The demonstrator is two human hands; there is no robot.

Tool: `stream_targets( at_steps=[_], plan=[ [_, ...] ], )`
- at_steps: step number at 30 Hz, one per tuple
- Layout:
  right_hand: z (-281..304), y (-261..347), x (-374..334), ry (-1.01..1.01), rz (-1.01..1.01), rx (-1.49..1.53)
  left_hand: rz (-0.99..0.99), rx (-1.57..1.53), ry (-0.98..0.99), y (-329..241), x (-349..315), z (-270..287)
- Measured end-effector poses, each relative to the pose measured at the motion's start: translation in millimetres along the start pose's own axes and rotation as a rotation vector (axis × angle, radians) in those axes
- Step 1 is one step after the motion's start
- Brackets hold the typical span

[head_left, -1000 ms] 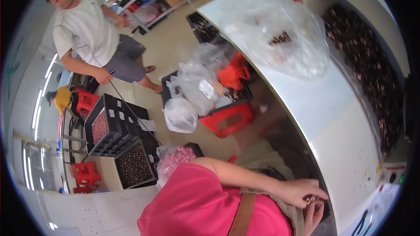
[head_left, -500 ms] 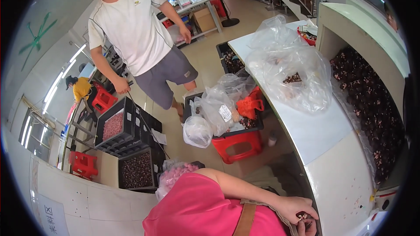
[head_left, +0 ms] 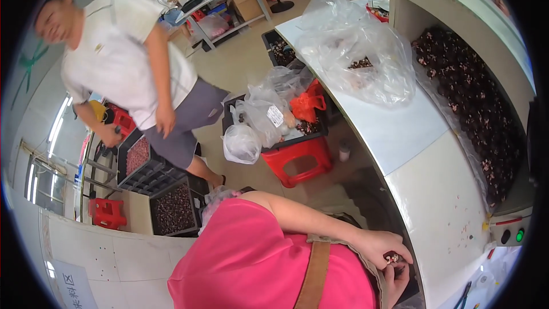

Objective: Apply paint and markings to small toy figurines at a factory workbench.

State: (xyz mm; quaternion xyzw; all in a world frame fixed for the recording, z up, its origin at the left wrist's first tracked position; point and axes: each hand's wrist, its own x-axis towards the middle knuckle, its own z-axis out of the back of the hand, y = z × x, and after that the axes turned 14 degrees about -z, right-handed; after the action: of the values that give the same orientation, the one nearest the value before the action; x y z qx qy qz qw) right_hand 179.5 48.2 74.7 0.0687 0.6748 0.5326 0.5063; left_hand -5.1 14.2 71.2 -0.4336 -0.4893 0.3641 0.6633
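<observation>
My left hand (head_left: 377, 247) and my right hand (head_left: 397, 284) meet at the table's near edge, low on the right. The left arm, in a pink sleeve, reaches across in front of my apron. Between the closed fingers of both hands sit small dark brown pieces with whitish spots (head_left: 392, 258); their exact kind is too small to make out. The left fingers curl over them from above, while the right fingertips press from below, partly hidden by the left hand.
Beside my hands runs a white table (head_left: 423, 194) with a clear plastic bag (head_left: 360, 63). A bin (head_left: 469, 120) of dark pieces stands to the right. Leftward are a red stool (head_left: 297, 163), a bagged crate (head_left: 294, 140), stacked black crates (head_left: 171, 212) and a walking person (head_left: 131, 57).
The view has shifted, so the table and crates sit higher and further left. The person in white has walked left and closer. My hands stay together around the small pieces.
</observation>
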Motion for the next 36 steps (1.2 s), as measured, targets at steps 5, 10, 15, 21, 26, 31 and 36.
stream_targets(
  at_steps=[5, 10, 15, 21, 26, 31, 36],
  plan=[
    [-0.9, 2.8, -9.2, -0.034, -0.033, -0.027, 0.049, -0.059, 0.075, -2.9, 0.9, 1.1],
    [-2.8, 13.1, -15.7, -0.001, 0.016, -0.039, 0.129, -0.145, 0.125, -6.8, -2.1, 3.4],
    [0.5, 25.8, -22.7, -0.103, 0.01, 0.08, 0.182, -0.455, 0.082, -5.3, -3.4, 9.2],
    [0.8, 25.4, -17.6, -0.158, -0.036, 0.108, 0.195, -0.532, 0.091, 7.9, -5.0, 10.3],
    [-5.0, 22.4, -16.4, -0.166, -0.032, 0.117, 0.195, -0.562, 0.078, 14.9, -8.5, 9.5],
    [-13.6, 27.1, -19.1, -0.22, -0.045, 0.161, 0.233, -0.619, 0.123, 11.0, -10.1, 15.7],
    [4.4, -12.5, 4.8, -0.244, 0.221, 0.186, 0.406, -0.647, 0.025, -2.3, -2.8, 23.1]
  ],
)
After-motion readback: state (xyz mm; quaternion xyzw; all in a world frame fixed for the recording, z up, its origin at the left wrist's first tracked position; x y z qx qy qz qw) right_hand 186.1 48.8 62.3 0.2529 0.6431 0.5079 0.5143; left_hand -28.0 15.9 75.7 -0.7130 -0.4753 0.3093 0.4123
